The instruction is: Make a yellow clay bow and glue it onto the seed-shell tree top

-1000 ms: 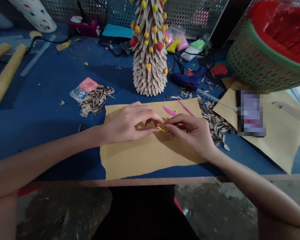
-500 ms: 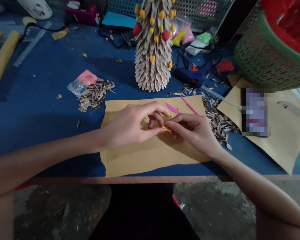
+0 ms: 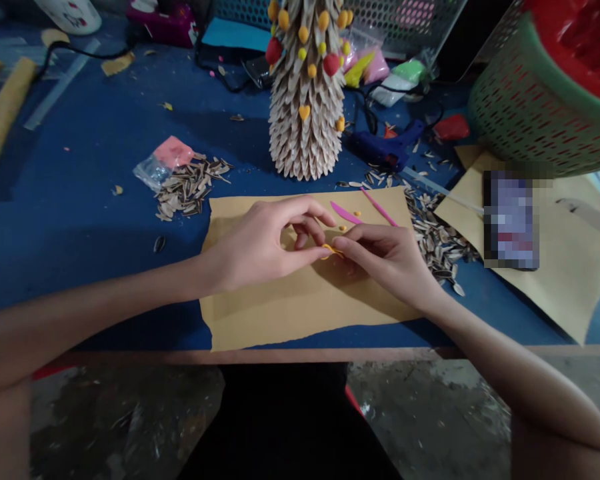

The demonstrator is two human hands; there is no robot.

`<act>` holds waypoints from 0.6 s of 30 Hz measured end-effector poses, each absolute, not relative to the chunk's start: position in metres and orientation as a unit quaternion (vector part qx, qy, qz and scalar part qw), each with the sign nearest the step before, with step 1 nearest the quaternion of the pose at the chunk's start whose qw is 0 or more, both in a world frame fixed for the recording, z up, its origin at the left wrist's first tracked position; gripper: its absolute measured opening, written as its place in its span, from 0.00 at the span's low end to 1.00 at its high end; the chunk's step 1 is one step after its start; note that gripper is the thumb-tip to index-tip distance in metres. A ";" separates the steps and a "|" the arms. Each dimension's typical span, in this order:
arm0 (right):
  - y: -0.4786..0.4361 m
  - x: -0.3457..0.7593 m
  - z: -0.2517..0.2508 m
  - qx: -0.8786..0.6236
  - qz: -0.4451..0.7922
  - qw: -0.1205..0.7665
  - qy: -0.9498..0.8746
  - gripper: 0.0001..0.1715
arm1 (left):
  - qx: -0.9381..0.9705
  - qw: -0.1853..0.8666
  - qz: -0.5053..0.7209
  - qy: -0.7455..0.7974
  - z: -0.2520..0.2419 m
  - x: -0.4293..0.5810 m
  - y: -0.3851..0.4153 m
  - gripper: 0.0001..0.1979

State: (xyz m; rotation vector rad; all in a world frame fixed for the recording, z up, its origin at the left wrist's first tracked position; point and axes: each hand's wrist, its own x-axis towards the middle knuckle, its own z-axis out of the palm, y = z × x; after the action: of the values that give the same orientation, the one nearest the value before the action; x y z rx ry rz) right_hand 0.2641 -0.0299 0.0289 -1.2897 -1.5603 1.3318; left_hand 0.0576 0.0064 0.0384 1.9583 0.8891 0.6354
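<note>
While the right hand pinches a thin yellow strand between thumb and forefinger, the left hand brings its thumb tip against the strand's other end, its forefinger raised apart from the thumb. Whether the left middle finger also presses on the strand, I cannot tell. The strand is twisted, held above the brown paper, and the right fingertips cover part of it, so its full length is hidden. The right hand's remaining fingers curl out of sight under the palm.

Two small yellow balls lie on the paper just beyond the fingers, near a pink blade-shaped tool and a pink stick; the near ends of both tools reach the right hand's edge, which may hide their tips. Behind the paper stands a cone covered in pale shells, its top cut off by the frame. To its right lies a blue glue gun. The phone is blurred into blocks, its screen unreadable. The green basket is cropped at the right edge.
</note>
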 end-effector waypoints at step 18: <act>-0.030 0.266 0.030 -0.495 0.525 0.334 -0.607 0.26 | 0.768 0.466 0.258 0.354 0.036 0.059 0.008 0.11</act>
State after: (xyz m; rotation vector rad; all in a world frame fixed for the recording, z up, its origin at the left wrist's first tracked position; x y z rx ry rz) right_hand 0.2661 -0.0303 0.0295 -1.2920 -1.5832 1.3689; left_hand 0.0593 0.0078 0.0362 1.8864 0.8692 0.6337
